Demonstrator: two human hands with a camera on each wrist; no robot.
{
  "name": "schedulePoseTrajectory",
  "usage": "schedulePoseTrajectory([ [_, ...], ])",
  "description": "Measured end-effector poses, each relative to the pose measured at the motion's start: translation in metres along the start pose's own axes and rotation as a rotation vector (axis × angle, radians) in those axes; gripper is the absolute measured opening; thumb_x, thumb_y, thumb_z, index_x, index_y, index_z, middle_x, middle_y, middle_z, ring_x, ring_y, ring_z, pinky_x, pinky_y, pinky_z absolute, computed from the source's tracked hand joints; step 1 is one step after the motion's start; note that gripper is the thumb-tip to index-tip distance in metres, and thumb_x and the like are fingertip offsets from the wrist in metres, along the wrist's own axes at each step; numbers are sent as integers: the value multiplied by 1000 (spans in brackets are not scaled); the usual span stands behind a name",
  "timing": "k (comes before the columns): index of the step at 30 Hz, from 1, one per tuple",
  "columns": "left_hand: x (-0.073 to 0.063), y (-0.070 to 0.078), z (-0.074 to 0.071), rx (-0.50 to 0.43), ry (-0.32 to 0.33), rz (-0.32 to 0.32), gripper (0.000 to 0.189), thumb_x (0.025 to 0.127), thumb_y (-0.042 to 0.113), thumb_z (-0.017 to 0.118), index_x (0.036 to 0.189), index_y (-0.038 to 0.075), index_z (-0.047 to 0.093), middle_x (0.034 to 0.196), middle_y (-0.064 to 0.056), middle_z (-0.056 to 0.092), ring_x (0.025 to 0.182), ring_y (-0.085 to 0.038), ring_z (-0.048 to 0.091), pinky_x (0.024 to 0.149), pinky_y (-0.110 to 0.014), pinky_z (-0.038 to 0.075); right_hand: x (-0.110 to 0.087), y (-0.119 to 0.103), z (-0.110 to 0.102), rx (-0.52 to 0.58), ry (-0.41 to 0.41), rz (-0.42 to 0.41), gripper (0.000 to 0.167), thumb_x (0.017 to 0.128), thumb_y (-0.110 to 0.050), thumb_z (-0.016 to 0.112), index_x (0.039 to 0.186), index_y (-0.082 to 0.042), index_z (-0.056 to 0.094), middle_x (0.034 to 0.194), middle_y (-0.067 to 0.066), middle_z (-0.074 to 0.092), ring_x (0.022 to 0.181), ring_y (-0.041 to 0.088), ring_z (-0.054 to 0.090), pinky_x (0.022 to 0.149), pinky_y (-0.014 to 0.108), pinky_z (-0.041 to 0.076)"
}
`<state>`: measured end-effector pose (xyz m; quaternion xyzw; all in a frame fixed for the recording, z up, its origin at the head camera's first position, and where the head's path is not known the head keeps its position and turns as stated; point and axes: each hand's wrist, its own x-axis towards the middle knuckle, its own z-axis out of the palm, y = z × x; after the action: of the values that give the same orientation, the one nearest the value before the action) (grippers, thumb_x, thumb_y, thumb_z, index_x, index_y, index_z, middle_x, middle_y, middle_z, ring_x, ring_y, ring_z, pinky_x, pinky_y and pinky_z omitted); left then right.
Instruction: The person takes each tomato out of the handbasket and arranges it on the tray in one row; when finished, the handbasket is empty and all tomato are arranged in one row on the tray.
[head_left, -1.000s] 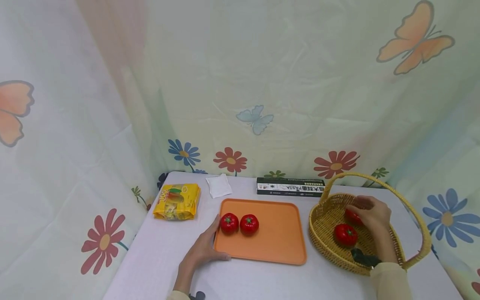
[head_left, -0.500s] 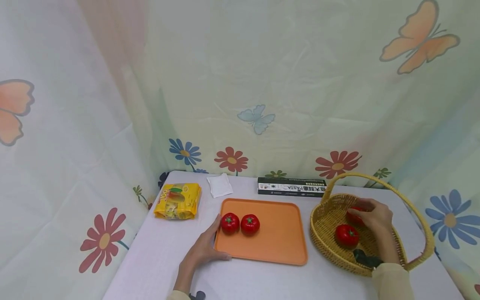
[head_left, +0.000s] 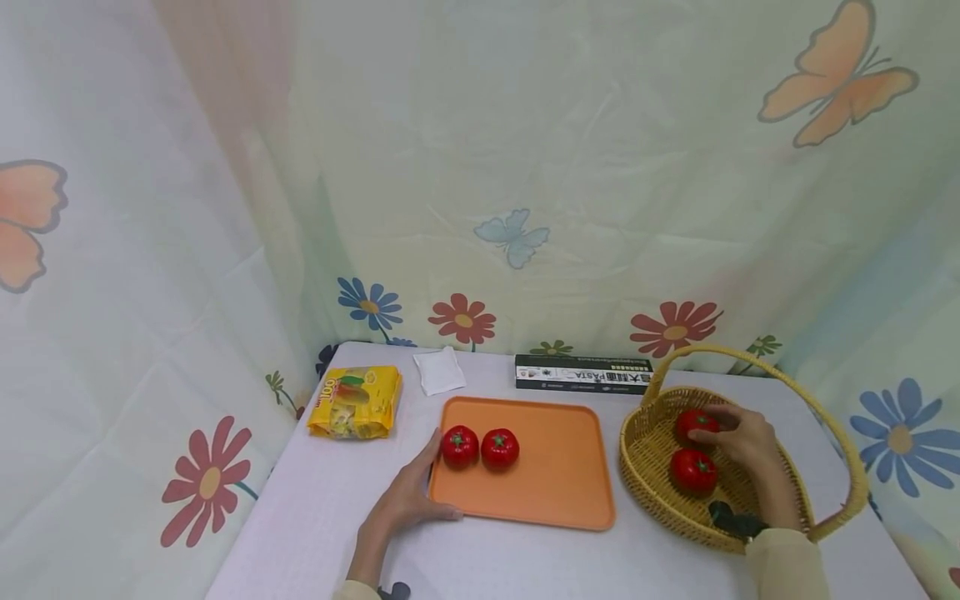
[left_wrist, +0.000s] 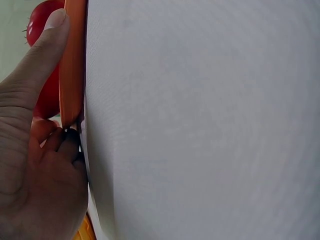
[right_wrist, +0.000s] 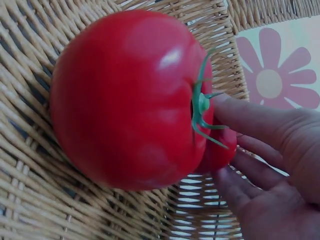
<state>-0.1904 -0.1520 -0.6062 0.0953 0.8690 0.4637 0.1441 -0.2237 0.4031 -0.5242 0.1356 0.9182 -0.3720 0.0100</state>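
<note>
In the head view my left hand (head_left: 407,496) holds the near left corner of an orange tray (head_left: 555,467). Its thumb lies along the front rim and its fingers bend at the left edge. Two red tomatoes, one at the left (head_left: 459,447) and one beside it (head_left: 499,449), sit on the tray. My right hand (head_left: 750,442) reaches into a wicker basket (head_left: 637,475), thumb and fingers around the right side of the back tomato (head_left: 690,423). Nearer me lies another tomato (head_left: 693,472), which hides much of the gripped one in the right wrist view.
A yellow food packet (head_left: 355,403) lies at the back left, with a small white packet (head_left: 438,371) near it. Behind the tray is a dark pasta box (head_left: 582,374). The basket's tall handle (head_left: 825,425) arches over the right forearm side. Patterned curtain surrounds the table.
The back tomato has shifted left within the basket, and more of it shows, with its green stem on top. My right thumb has moved slightly nearer me. The left hand and tray have stayed put.
</note>
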Motion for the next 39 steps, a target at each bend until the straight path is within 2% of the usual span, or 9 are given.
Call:
schedulePoseTrajectory([
  [7,-1,1,1,1,1,0,137,69,51,102,175,27,18,180,2,23,166,-30,20,130,-61,27,5,2,4,31,-56,0,78,96,-29,85,149,16,48,150,46,45,133,61,45,113,74,43],
  [17,0,1,-1,11,1,-15,136,69,50,101,175,29,18,180,3,23,166,-30,20,130,-63,27,11,3,6,85,-121,17,80,98,-29,83,151,16,44,154,46,39,139,63,39,117,75,37],
  [25,-1,1,0,-28,-9,-9,137,69,52,101,175,28,17,180,2,23,166,-31,19,130,-63,27,10,8,10,172,-150,31,83,99,-28,81,156,13,38,162,44,30,149,64,28,120,77,31],
  [31,0,0,1,-12,-7,-10,138,68,52,101,175,28,17,179,2,24,166,-30,20,129,-63,28,9,8,12,170,-180,40,88,99,-32,82,160,10,34,161,44,29,145,64,31,118,78,34],
  [39,2,-1,0,-8,0,3,139,68,51,102,175,27,17,180,4,22,167,-29,19,130,-62,27,7,1,13,173,-185,93,92,99,-33,82,162,11,31,162,46,26,146,64,28,120,78,32],
])
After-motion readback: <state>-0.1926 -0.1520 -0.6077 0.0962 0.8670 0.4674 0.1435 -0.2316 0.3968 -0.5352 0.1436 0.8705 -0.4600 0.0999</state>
